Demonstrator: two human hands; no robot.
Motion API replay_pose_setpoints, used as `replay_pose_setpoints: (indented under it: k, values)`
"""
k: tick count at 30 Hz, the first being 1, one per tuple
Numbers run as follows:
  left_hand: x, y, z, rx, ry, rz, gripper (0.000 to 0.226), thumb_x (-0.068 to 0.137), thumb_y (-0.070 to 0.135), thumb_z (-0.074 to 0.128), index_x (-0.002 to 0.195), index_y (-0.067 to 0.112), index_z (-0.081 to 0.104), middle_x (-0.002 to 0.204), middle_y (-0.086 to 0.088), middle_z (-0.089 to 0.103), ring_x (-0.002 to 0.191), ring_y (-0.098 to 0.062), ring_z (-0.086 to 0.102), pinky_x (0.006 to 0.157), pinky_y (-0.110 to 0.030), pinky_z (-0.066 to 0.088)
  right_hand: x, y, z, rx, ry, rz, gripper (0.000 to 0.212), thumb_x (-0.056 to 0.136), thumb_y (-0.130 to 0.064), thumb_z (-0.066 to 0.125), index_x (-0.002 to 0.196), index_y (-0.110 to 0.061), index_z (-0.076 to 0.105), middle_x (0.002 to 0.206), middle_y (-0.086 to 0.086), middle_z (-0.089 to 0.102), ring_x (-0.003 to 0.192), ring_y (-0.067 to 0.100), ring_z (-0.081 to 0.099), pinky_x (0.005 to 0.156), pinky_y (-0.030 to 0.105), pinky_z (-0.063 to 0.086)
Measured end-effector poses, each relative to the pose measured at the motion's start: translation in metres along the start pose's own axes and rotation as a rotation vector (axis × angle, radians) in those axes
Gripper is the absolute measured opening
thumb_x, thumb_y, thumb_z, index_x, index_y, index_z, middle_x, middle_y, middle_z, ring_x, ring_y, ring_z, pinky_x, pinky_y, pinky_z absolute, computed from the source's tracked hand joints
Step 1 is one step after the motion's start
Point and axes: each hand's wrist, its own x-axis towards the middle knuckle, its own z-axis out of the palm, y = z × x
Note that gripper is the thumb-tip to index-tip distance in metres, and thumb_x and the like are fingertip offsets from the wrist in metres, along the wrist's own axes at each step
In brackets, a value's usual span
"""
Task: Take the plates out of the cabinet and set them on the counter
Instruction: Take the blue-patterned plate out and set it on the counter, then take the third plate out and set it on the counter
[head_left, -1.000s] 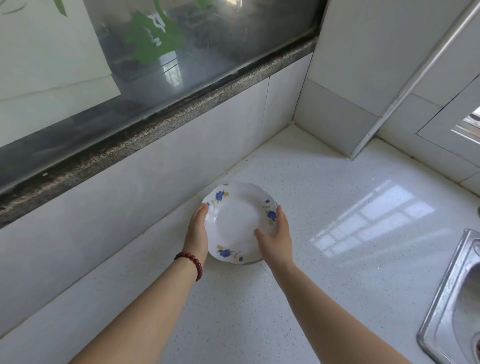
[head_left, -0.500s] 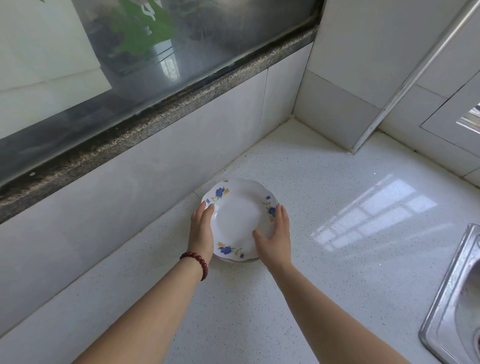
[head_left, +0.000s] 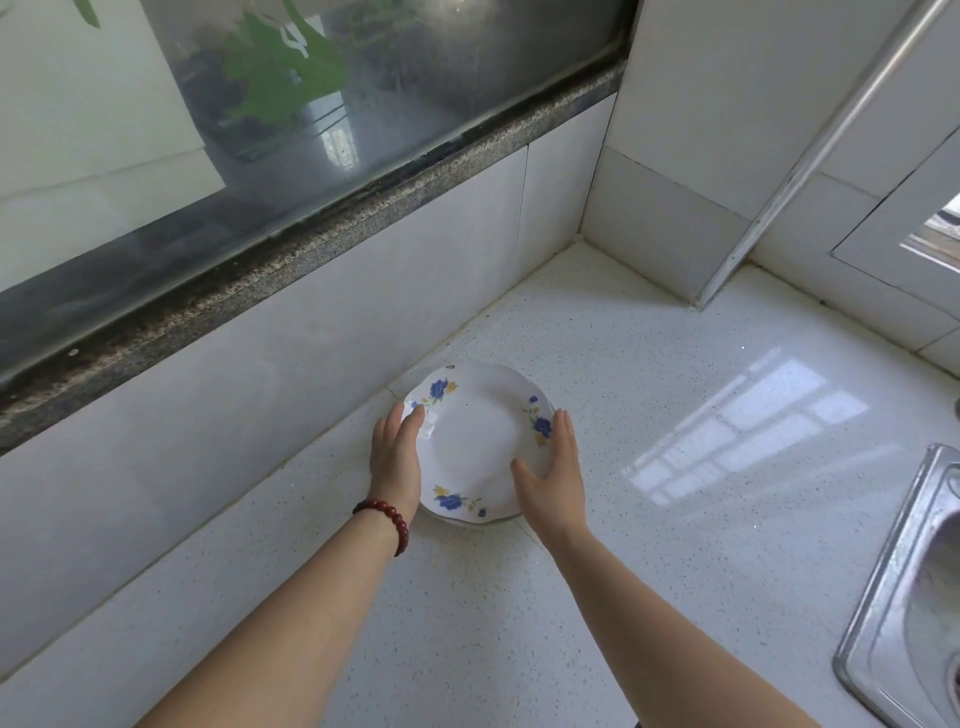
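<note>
Two hands, left hand (head_left: 397, 457) and right hand (head_left: 553, 475), clasp the plate (head_left: 475, 441) apparently resting on the counter (head_left: 649, 415); next, release cleanly.

Two bare forearms in view, no sleeves visible. Left hand (head_left: 396, 456): no rings seen. Left wrist: bead bracelet (head_left: 387, 518), dark red, round glossy beads, single strand, snug fit. Right hand (head_left: 551, 480) & wrist: nothing worn. No gloves or watch.
</note>
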Motion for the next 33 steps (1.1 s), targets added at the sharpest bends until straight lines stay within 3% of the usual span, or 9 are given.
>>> replay_pose_setpoints:
  k: [9, 11, 14, 21, 27, 33]
  values:
    - [-0.037, 0.019, 0.008, 0.024, -0.078, 0.118, 0.045, 0.093, 0.032, 0.045, 0.137, 0.026, 0.040, 0.144, 0.001, 0.041, 0.130, -0.016, 0.039, 0.110, -0.042, 0.030, -0.023, -0.005, -0.018, 0.126, 0.111, -0.059, 0.071, 0.084, -0.016, 0.058, 0.147, -0.024, 0.025, 0.156, -0.008, 0.023, 0.141, 0.010, 0.022, 0.105, 0.025, 0.023]
    - [-0.050, 0.020, 0.009, 0.024, -0.126, 0.143, 0.041, 0.092, 0.031, 0.047, 0.133, 0.031, 0.044, 0.144, 0.005, 0.040, 0.129, -0.011, 0.038, 0.109, -0.035, 0.030, -0.033, -0.007, -0.022, 0.150, 0.136, -0.078, 0.068, 0.084, -0.018, 0.060, 0.145, -0.026, 0.030, 0.153, -0.008, 0.027, 0.139, 0.010, 0.027, 0.106, 0.026, 0.025]
    - [-0.069, 0.019, 0.008, 0.061, -0.196, 0.167, 0.042, 0.090, 0.030, 0.050, 0.132, 0.034, 0.046, 0.141, 0.009, 0.042, 0.122, -0.006, 0.040, 0.096, -0.026, 0.029, -0.051, -0.009, -0.026, 0.225, 0.167, -0.067, 0.065, 0.083, -0.022, 0.064, 0.140, -0.030, 0.035, 0.144, -0.014, 0.035, 0.130, 0.008, 0.037, 0.108, 0.033, 0.034]
    - [-0.123, 0.009, -0.009, 0.077, -0.334, 0.223, 0.037, 0.088, 0.025, 0.056, 0.123, 0.039, 0.052, 0.127, 0.008, 0.050, 0.107, 0.001, 0.049, 0.078, -0.017, 0.036, -0.116, -0.007, -0.029, 0.298, 0.233, -0.086, 0.055, 0.080, -0.032, 0.071, 0.129, -0.035, 0.047, 0.127, -0.018, 0.050, 0.108, 0.004, 0.052, 0.081, 0.017, 0.045]
    - [-0.183, -0.010, -0.043, 0.115, -0.457, 0.285, 0.034, 0.089, 0.025, 0.053, 0.122, 0.034, 0.055, 0.123, 0.009, 0.054, 0.114, -0.003, 0.048, 0.089, -0.027, 0.035, -0.200, 0.005, -0.024, 0.328, 0.355, -0.083, 0.048, 0.081, -0.034, 0.070, 0.124, -0.036, 0.049, 0.114, -0.019, 0.058, 0.103, 0.003, 0.057, 0.072, 0.013, 0.045]
    - [-0.258, -0.035, -0.068, 0.170, -0.675, 0.349, 0.029, 0.089, 0.025, 0.052, 0.115, 0.036, 0.059, 0.121, 0.006, 0.057, 0.115, -0.010, 0.051, 0.099, -0.035, 0.038, -0.306, 0.031, -0.021, 0.408, 0.516, -0.071, 0.041, 0.080, -0.034, 0.071, 0.117, -0.037, 0.054, 0.111, -0.015, 0.061, 0.100, 0.004, 0.060, 0.078, 0.022, 0.050]
